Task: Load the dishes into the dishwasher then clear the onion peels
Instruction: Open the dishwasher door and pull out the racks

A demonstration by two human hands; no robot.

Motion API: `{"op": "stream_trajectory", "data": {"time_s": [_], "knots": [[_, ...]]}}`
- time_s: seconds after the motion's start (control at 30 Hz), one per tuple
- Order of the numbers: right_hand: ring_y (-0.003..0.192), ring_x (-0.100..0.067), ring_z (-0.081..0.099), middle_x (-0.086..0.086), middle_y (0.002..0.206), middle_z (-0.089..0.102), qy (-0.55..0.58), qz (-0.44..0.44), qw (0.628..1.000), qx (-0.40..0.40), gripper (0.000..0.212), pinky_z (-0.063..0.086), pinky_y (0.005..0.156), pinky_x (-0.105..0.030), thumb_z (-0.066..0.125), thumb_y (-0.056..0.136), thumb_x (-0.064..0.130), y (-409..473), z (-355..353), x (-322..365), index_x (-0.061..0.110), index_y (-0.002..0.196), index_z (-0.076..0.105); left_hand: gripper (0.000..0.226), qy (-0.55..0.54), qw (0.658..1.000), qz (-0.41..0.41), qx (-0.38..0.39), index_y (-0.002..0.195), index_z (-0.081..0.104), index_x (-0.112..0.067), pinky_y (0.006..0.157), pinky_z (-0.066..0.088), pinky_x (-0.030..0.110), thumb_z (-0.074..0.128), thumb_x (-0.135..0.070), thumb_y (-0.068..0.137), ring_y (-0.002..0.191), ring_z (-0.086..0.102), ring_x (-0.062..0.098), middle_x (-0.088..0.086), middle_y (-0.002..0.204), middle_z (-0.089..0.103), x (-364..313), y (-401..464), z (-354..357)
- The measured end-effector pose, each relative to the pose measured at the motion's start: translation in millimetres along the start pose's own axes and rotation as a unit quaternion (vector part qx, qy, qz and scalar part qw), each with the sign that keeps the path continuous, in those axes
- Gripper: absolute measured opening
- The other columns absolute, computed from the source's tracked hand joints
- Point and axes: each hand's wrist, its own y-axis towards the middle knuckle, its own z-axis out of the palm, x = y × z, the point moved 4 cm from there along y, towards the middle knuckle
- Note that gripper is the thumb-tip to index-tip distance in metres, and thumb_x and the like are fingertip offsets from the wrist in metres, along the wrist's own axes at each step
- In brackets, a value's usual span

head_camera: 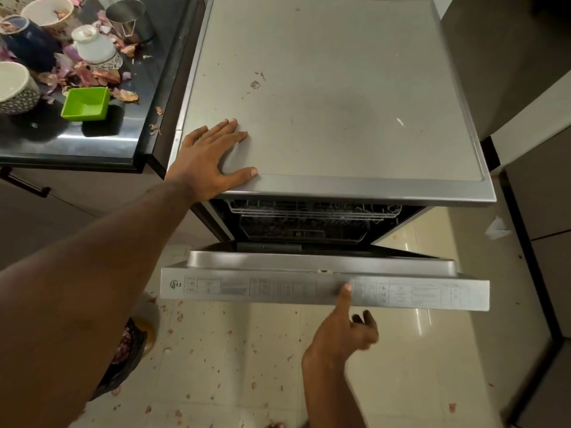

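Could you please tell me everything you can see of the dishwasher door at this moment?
The dishwasher door looks like brushed stainless steel, hinged at the bottom and partly open, tilted out toward the person. Its top edge carries a long control strip with printed symbols and a small logo at its left end. The right hand grips this edge, thumb on the strip, fingers curled beneath. Behind the gap, wire racks show. The left hand lies flat on the dishwasher top, not on the door.

Half-lowered door (324,287) narrows access to the racks (312,217).
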Motion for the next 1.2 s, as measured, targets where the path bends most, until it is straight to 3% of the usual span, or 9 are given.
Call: {"op": "stream_trajectory", "data": {"time_s": [0.03,0.1,0.17,0.27,0.4,0.53,0.8,1.03,1.2], "knots": [[0.125,-0.023,0.052,-0.006,0.139,0.041,-0.012,-0.037,0.998,-0.041,0.07,0.052,0.082,-0.024,0.084,0.088,0.037,-5.4,-6.5,9.5,0.015,0.138,0.039,0.086,0.001,1.0,0.0,0.001,0.159,0.037,-0.035,0.132,0.008,0.042,0.049,-0.084,0.089,0.16,0.014,0.005,-0.006,0.173,0.024,0.1,0.1,-0.2],[0.127,-0.012,0.047,-0.006,0.136,0.036,-0.01,-0.217,0.975,-0.041,0.066,0.057,0.091,-0.025,0.08,0.091,0.023,-19.0,-6.9,44.7,0.007,0.139,0.038,0.085,0.001,1.0,0.001,0.002,0.16,0.037,-0.035,0.132,0.007,0.043,0.049,-0.083,0.09,0.16,0.014,0.005,-0.006,0.173,0.024,0.5,-0.4,-0.7],[0.122,-0.003,0.05,-0.006,0.133,0.041,-0.031,-0.406,0.913,0.041,0.061,0.055,0.099,-0.027,0.074,0.09,0.02,-33.9,10.0,83.8,-0.001,0.137,0.041,0.084,-0.001,1.0,0.0,0.003,0.16,0.037,-0.034,0.132,0.007,0.043,0.049,-0.082,0.091,0.16,0.014,0.006,-0.005,0.173,0.025,0.6,-0.4,-0.9],[0.129,-0.022,0.049,-0.012,0.137,0.049,-0.186,-0.563,0.786,0.175,0.051,0.044,0.109,-0.045,0.072,0.095,0.028,-39.0,69.9,135.8,0.004,0.135,0.051,0.085,0.001,1.0,0.001,0.002,0.16,0.037,-0.033,0.132,0.008,0.043,0.048,-0.082,0.092,0.16,0.015,0.007,-0.005,0.173,0.025,0.6,0.2,-1.7],[0.152,-0.027,0.033,-0.012,0.162,0.037,-0.434,-0.614,0.609,0.252,0.06,0.029,0.124,-0.048,0.051,0.105,0.052,-14.0,168.6,178.6,0.013,0.15,0.044,0.085,0.003,1.0,0.003,-0.004,0.159,0.038,-0.033,0.132,0.009,0.043,0.045,-0.084,0.091,0.16,0.016,0.007,-0.005,0.172,0.027,1.8,-0.2,-0.5],[0.163,-0.026,0.002,-0.013,0.175,0.005,-0.609,-0.623,0.432,0.235,0.086,0.009,0.131,-0.048,0.015,0.103,0.071,19.8,219.4,177.0,0.014,0.167,0.011,0.084,-0.004,1.0,0.006,-0.012,0.158,0.039,-0.035,0.132,0.009,0.044,0.045,-0.085,0.09,0.16,0.016,0.005,-0.005,0.172,0.028,4.6,0.0,1.8],[0.163,-0.027,-0.005,-0.014,0.175,-0.004,-0.625,-0.634,0.384,0.246,0.096,0.005,0.13,-0.051,0.005,0.096,0.08,23.0,226.5,177.0,0.016,0.168,0.001,0.082,0.014,1.0,0.008,-0.01,0.159,0.037,-0.033,0.131,0.007,0.042,0.045,-0.08,0.093,0.16,0.015,0.008,-0.003,0.172,0.027,0.2,-1.4,0.8],[0.161,-0.031,-0.014,-0.01,0.174,-0.016,-0.636,-0.65,0.287,0.3,0.113,-0.001,0.128,-0.06,0.004,0.083,0.098,20.8,230.5,179.2,0.025,0.167,-0.01,0.081,0.014,1.0,0.009,-0.015,0.159,0.038,-0.031,0.132,0.01,0.045,0.04,-0.08,0.094,0.16,0.016,0.01,-0.002,0.172,0.027,0.2,-1.2,0.6],[0.162,-0.028,-0.012,-0.005,0.175,-0.015,-0.627,-0.673,0.217,0.327,0.132,-0.003,0.126,-0.064,0.024,0.067,0.109,20.6,231.7,176.9,0.03,0.167,-0.009,0.079,0.019,0.999,0.011,-0.026,0.157,0.043,-0.027,0.131,0.013,0.044,0.041,-0.077,0.095,0.159,0.023,0.014,0.001,0.17,0.033,-4.7,-2.7,0.0]]}}
